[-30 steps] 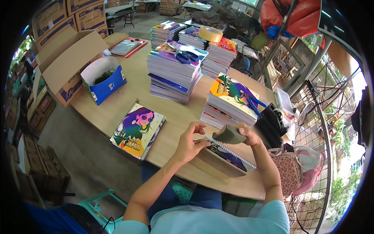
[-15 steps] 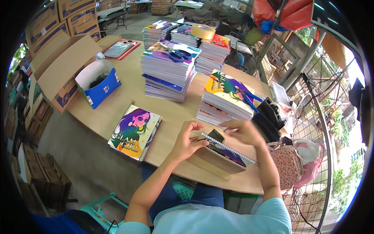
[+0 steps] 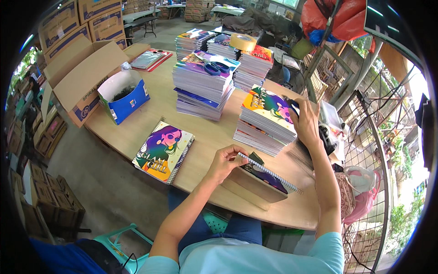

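Note:
A spiral notebook point(image 3: 264, 176) stands on edge in a wooden holder point(image 3: 251, 185) in front of me, its coil edge upward. My left hand point(image 3: 226, 164) pinches the left end of that coil. Over the right edge of the tall notebook stack point(image 3: 264, 123), my right hand point(image 3: 306, 122) is closed around blue-handled pliers point(image 3: 294, 108), which it mostly covers. A finished-looking spiral notebook point(image 3: 164, 151) with a colourful cover lies flat at the left.
More notebook stacks point(image 3: 200, 93) stand farther back, with scissors point(image 3: 216, 68) and a tape roll point(image 3: 242, 42) on top. A blue box point(image 3: 130, 107) and an open carton point(image 3: 84, 80) are at the left. Black coils point(image 3: 302, 156) and bags point(image 3: 362, 192) lie right.
My right hand has left the notebook's coil and moved up and right to the pliers on the stack. My left hand has closed in a pinch on the coil's end.

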`<state>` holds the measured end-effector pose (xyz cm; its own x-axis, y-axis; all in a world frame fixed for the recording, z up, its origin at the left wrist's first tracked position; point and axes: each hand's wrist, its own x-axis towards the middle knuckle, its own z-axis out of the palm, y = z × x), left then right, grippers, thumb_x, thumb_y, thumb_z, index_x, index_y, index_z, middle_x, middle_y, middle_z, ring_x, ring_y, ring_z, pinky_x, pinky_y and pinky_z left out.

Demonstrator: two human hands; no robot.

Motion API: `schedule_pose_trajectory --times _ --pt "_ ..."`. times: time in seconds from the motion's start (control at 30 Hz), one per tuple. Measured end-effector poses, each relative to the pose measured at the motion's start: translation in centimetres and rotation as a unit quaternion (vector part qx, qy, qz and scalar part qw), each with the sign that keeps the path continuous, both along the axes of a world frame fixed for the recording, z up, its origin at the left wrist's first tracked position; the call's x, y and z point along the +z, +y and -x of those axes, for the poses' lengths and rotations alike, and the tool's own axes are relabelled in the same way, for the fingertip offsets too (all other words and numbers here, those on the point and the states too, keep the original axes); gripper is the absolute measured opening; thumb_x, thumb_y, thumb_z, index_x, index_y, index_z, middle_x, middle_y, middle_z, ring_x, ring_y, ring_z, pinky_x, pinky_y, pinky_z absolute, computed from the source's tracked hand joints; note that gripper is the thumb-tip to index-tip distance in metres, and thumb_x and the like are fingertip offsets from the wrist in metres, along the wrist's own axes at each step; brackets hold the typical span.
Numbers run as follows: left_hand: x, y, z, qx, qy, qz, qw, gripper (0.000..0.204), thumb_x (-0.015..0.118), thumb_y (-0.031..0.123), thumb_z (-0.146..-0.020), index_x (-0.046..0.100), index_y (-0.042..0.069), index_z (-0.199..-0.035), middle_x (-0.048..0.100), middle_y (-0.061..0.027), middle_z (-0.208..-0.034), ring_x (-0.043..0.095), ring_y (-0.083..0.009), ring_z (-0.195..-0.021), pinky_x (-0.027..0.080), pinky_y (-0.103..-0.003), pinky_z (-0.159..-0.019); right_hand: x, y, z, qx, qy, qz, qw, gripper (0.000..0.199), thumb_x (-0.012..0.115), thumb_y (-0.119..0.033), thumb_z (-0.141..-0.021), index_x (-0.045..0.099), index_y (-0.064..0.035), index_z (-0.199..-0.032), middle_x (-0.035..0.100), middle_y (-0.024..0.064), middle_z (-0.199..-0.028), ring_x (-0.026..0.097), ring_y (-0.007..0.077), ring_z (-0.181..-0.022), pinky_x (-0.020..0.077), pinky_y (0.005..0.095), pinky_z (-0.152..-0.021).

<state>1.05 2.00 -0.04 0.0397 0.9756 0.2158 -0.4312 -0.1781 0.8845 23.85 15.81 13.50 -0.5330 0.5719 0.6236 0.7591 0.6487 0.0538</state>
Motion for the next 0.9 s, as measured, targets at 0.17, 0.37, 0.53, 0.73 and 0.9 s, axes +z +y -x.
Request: schedule_pose_trajectory --times 0.17,0.37,0.53,0.73,0.9 --pt "-0.2 -0.6 0.2 -0.010 -0.029 0.015 0.999 0.024 0.076 -0.001 -0.079 0.066 0.001 -0.101 0.068 -0.0049 -0.096 0.062 -0.0109 -0.089 0.050 -0.026 -0.084 4.4 -8.3 4.9 0.246 -0.191 -0.084 0.947 0.033 0.072 -0.020 -0.076 0.062 -0.0080 -0.105 0.061 0.0031 -0.098 0.059 0.0198 -0.101 0.0310 0.0572 -0.110" --pt "0.0 0.0 -0.2 -0.020 -0.058 0.022 0.998 0.043 0.077 -0.001 -0.079 0.059 -0.001 -0.118 0.066 -0.0009 -0.084 0.058 -0.0047 -0.075 0.049 -0.020 -0.070 4.9 -9.5 6.6 0.308 -0.316 -0.152 0.884 0.024 0.063 -0.016 -0.077 0.063 -0.0053 -0.099 0.061 0.0029 -0.099 0.059 0.0176 -0.101 0.0363 0.0504 -0.109" --pt "-0.2 0.0 -0.5 0.004 -0.044 0.026 0.999 0.049 0.077 -0.003 -0.079 0.056 0.000 -0.123 0.065 0.0000 -0.081 0.056 -0.0037 -0.070 0.047 -0.020 -0.067 3.8 -9.3 6.3 0.291 -0.349 -0.097 0.885 0.026 0.068 -0.022 -0.079 0.065 -0.0029 -0.098 0.063 0.0059 -0.092 0.063 0.0213 -0.088 0.0497 0.0452 -0.091" --pt "0.4 -1.3 -1.0 0.119 0.056 0.003 0.991 0.063 0.076 -0.002 -0.078 0.049 0.003 -0.135 0.068 -0.0061 -0.093 0.063 -0.0104 -0.085 0.051 -0.025 -0.078 0.4 -9.5 3.9 0.152 -0.035 0.378 0.913 0.031 0.069 -0.029 -0.086 0.068 0.0016 -0.094 0.067 0.0181 -0.079 0.067 0.0305 -0.071 0.0530 0.0400 -0.071" --pt "5.6 -4.6 -1.7 0.303 0.590 -0.342 0.666 0.072 0.069 0.034 -0.087 0.038 0.007 -0.146 0.043 -0.0167 -0.143 0.047 -0.0309 -0.126 0.033 -0.051 -0.106 -8.0 -6.5 -3.9 -0.010 0.055 0.373 0.926 0.027 0.070 -0.020 -0.084 0.068 0.0024 -0.097 0.069 0.0196 -0.087 0.068 0.0342 -0.079 0.0522 0.0397 -0.073"
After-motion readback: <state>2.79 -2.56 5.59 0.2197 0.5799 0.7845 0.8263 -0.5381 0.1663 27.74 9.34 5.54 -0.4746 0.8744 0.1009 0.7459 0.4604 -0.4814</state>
